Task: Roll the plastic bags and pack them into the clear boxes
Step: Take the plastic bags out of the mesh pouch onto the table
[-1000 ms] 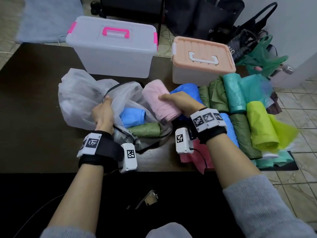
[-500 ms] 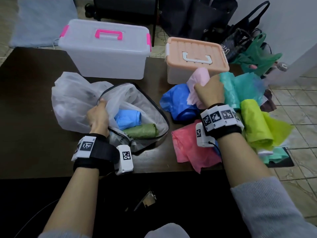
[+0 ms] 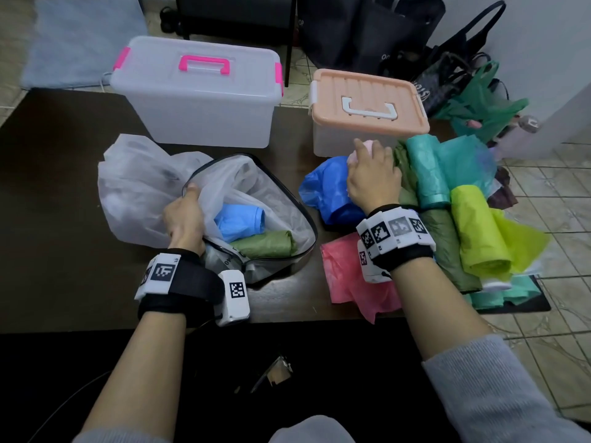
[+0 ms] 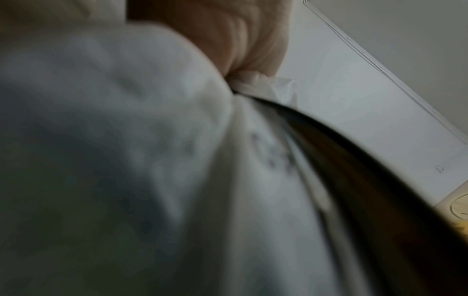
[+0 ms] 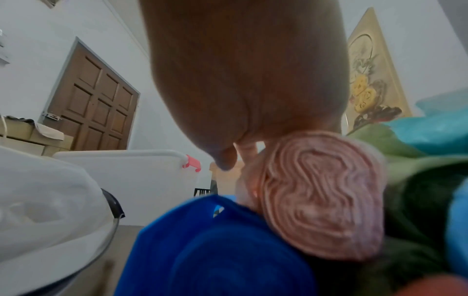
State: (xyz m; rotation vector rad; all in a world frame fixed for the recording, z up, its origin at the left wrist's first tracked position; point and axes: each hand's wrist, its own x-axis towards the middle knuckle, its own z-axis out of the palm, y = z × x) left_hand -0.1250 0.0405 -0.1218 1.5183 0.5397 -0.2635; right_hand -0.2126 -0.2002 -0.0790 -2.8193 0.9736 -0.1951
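My left hand point(image 3: 185, 212) grips the black-trimmed rim of a clear pouch point(image 3: 287, 231) on the dark table, together with some white plastic; the left wrist view shows the fingers point(image 4: 228, 36) pinching it. A blue roll point(image 3: 240, 219) and a green roll point(image 3: 265, 246) lie inside the pouch. My right hand point(image 3: 374, 177) holds a pink rolled bag point(image 5: 324, 200) from above, down on the pile of rolls beside a loose blue bag point(image 3: 323, 193). Behind stand two shut boxes, a clear box with pink handle point(image 3: 198, 100) and a clear box with peach lid point(image 3: 367, 100).
A crumpled white bag point(image 3: 134, 187) lies left of the pouch. A flat red bag point(image 3: 348, 279), a teal roll point(image 3: 425, 174), a yellow-green roll point(image 3: 479, 231) and dark green rolls crowd the table's right end. Dark tote bags point(image 3: 447, 75) sit on the tiled floor beyond.
My right hand has carried the pink roll from beside the pouch to the right and away, onto the pile in front of the peach-lidded box. The left hand kept its hold on the pouch rim.
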